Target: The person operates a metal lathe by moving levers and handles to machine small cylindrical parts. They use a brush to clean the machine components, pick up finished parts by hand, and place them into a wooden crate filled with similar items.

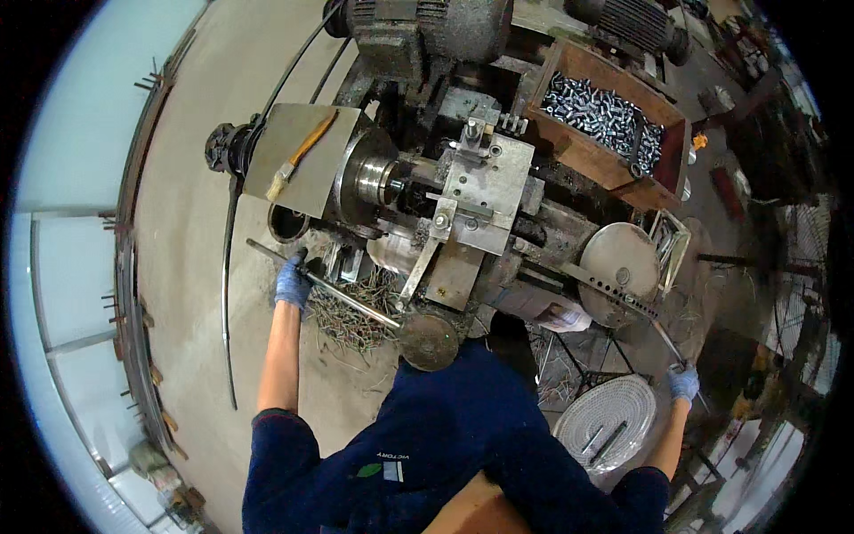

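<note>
My left hand point(292, 283), in a blue glove, is wrapped round a long steel lever point(351, 304) that ends at a round metal disc point(428, 343) close to my body. Far out on the right, my gloved right hand point(683, 384) grips the lower end of a thin lever point(662, 335), which joins a bar with a row of holes. Between them stands a lathe-like machine. Its round chuck point(367, 181) faces a steel tool slide point(487, 189) with bolted clamps. Whether a workpiece sits in the chuck is too small to tell.
A wooden box point(583, 163) full of small shiny metal parts point(605, 117) stands back right. A brush point(304, 156) lies on a flat cover point(277, 129). A motor point(431, 27) is behind. Shavings point(351, 327) litter the floor below; a round pale seat point(636, 405) holds two dark rods.
</note>
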`<state>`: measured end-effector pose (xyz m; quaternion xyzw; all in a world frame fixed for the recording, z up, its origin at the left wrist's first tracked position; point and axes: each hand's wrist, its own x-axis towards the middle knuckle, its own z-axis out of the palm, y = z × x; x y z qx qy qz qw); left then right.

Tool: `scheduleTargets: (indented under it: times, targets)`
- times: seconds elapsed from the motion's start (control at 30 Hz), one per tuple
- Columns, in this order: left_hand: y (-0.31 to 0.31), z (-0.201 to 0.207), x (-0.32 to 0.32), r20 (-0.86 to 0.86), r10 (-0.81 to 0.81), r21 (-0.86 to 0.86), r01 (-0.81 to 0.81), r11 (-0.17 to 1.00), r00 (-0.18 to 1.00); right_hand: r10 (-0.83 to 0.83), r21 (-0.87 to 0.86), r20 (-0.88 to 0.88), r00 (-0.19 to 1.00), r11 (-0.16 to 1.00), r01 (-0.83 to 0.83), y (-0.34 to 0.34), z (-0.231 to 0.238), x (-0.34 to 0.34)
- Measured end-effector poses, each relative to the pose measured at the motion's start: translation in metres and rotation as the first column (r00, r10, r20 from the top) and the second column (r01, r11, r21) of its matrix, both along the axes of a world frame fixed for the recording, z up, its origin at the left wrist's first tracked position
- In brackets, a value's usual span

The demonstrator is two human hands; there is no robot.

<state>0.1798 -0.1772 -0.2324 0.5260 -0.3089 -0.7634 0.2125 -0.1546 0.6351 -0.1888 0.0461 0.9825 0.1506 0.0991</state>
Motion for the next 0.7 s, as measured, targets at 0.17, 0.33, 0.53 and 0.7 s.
scheduleTargets:
  times: [0.17,0.33,0.53,0.7]
  targets:
    - [-0.023,0.006,0.032,-0.101,-0.212,0.043,0.217,0.975,0.972,-0.293,-0.021,0.193,0.937,0.953,0.302,-0.06,0.023,0.045]
    - [-0.084,-0.106,0.133,0.338,-0.378,-0.082,0.427,0.901,0.862,-0.29,-0.155,0.066,0.955,0.942,0.297,-0.067,-0.001,0.11]
    - [-0.04,-0.168,0.025,0.97,-0.085,0.191,0.931,-0.31,-0.227,-0.326,-0.328,0.045,0.944,0.888,0.322,-0.107,0.024,0.129]
    - [-0.035,-0.079,-0.017,0.97,-0.201,-0.233,0.736,-0.635,0.134,-0.301,-0.184,0.009,0.954,0.937,0.298,-0.113,0.029,0.126]
